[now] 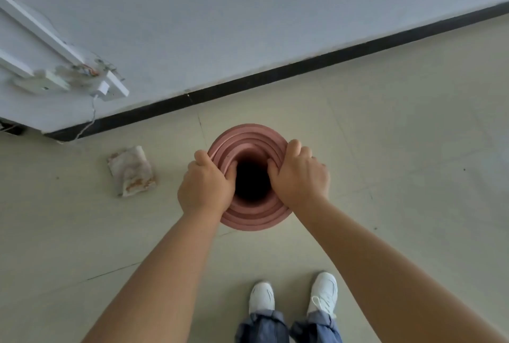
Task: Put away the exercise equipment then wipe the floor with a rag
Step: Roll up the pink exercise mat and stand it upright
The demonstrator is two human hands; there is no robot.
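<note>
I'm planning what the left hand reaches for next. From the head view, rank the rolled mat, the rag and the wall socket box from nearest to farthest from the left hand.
1. Rolled pink mat: gripped by the left hand at its left rim.
2. Rag: on the floor, to the hand's left.
3. Wall socket box: on the wall, far upper left.
</note>
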